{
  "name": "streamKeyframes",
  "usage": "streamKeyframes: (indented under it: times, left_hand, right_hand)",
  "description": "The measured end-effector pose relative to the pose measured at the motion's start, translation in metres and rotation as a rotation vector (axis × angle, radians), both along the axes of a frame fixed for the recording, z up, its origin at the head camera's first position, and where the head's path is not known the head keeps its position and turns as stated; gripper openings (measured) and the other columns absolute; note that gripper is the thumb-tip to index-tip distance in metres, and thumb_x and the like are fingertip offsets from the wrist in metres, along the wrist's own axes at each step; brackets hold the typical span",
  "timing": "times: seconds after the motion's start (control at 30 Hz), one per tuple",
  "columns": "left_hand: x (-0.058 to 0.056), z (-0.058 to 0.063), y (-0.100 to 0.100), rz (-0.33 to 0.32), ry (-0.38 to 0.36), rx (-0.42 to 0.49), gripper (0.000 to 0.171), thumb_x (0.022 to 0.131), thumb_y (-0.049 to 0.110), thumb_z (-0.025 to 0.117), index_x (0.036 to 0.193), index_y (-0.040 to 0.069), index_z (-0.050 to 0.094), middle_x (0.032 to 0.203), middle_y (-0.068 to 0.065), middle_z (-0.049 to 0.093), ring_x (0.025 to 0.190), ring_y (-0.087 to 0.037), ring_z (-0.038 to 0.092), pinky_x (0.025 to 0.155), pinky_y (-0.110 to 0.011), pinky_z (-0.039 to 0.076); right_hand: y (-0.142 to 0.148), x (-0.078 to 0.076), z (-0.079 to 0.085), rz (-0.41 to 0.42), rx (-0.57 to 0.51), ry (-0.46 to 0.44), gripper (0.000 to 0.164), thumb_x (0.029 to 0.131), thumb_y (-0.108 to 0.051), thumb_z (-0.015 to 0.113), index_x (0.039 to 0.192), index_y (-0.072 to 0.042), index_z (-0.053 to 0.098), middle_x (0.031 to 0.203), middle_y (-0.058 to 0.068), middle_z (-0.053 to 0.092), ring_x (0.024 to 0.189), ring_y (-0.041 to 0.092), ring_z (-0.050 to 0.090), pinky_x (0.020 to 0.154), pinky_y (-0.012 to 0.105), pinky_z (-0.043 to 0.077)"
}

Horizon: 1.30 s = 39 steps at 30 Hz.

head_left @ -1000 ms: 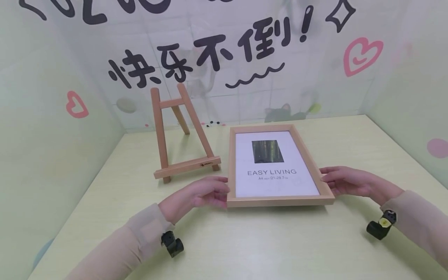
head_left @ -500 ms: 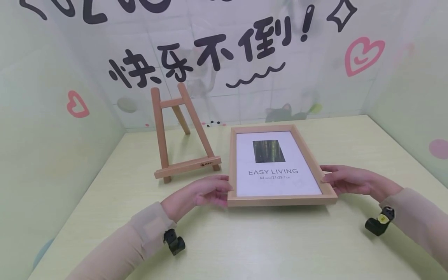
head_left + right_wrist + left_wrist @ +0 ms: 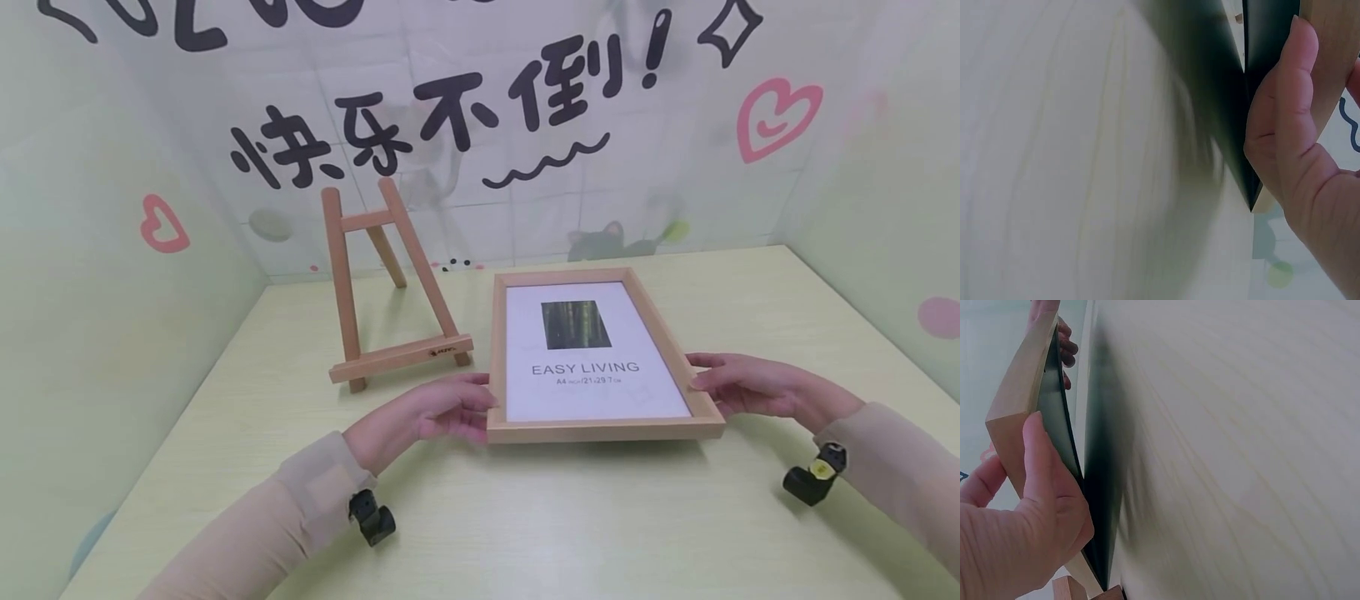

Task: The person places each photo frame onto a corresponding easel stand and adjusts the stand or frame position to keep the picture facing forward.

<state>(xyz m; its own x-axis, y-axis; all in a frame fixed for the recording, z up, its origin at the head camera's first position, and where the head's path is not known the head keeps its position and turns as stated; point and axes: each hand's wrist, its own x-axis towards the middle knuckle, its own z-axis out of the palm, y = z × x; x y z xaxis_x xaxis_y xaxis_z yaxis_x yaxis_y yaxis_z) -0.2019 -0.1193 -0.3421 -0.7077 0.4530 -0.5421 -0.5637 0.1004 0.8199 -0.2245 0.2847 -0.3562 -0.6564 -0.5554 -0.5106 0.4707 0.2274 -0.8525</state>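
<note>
A light wooden picture frame (image 3: 600,430) with a white "EASY LIVING" insert lies face up, its near edge tilted up off the table. My left hand (image 3: 442,408) grips its left side near the front corner. On the opposite side, my right hand (image 3: 757,387) holds the right edge. From the left wrist view, the left hand (image 3: 1041,519) has fingers curled under the frame's dark back (image 3: 1060,412). The right wrist view has the right hand (image 3: 1297,125) with fingers likewise beneath the frame's edge (image 3: 1329,56). A wooden easel (image 3: 397,358) stands left of the frame, apart from it.
The pale wooden table (image 3: 570,525) carries both items. A printed wall covering (image 3: 465,225) rises behind them, with side panels at left and right. A small black camera (image 3: 372,518) sits on the left sleeve and another camera (image 3: 813,477) on the right.
Over the last second the picture frame has shifted very slightly to the right, with both hands still holding it. The easel has stayed in place.
</note>
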Motion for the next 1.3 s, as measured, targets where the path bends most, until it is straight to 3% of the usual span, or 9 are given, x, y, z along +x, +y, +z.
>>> streamKeyframes:
  times: [0.3,0.7,1.0,1.3]
  left_hand:
    - [-0.0005,-0.0014,-0.0008,0.015,0.001,0.019,0.056,0.089,0.004,0.049,0.141,0.001,0.027,0.092,-0.011,0.063,0.073,-0.020,0.064,0.064,-0.033,0.057]
    - [-0.0019,-0.0043,0.0001,-0.015,0.000,-0.005,0.049,0.090,0.005,0.049,0.136,-0.002,0.035,0.100,-0.014,0.062,0.077,-0.021,0.065,0.069,-0.035,0.057]
    - [-0.0011,-0.0049,0.0045,-0.020,0.027,-0.040,0.052,0.090,0.006,0.050,0.138,-0.001,0.032,0.109,-0.020,0.059,0.076,-0.021,0.065,0.070,-0.034,0.057]
    - [-0.0004,-0.0062,0.0052,-0.021,0.026,-0.038,0.056,0.089,0.005,0.050,0.141,0.000,0.028,0.107,-0.019,0.059,0.075,-0.020,0.064,0.066,-0.031,0.057]
  right_hand:
    - [-0.0010,-0.0003,-0.0019,0.003,-0.027,0.008,0.076,0.094,-0.015,0.046,0.143,0.003,-0.010,0.108,0.005,0.059,0.094,0.017,0.061,0.080,0.033,0.054]
    - [-0.0037,-0.0004,-0.0039,0.006,-0.011,0.035,0.073,0.095,-0.016,0.045,0.142,0.007,-0.006,0.106,0.004,0.061,0.094,0.017,0.062,0.080,0.035,0.054]
    - [0.0012,0.0033,-0.0039,-0.045,0.037,0.047,0.079,0.093,-0.018,0.049,0.143,0.005,-0.007,0.105,0.001,0.061,0.093,0.015,0.062,0.081,0.033,0.054]
    - [0.0044,0.0053,-0.0041,-0.028,0.037,0.076,0.079,0.094,-0.019,0.049,0.143,0.005,-0.008,0.106,0.000,0.060,0.093,0.015,0.061,0.078,0.032,0.054]
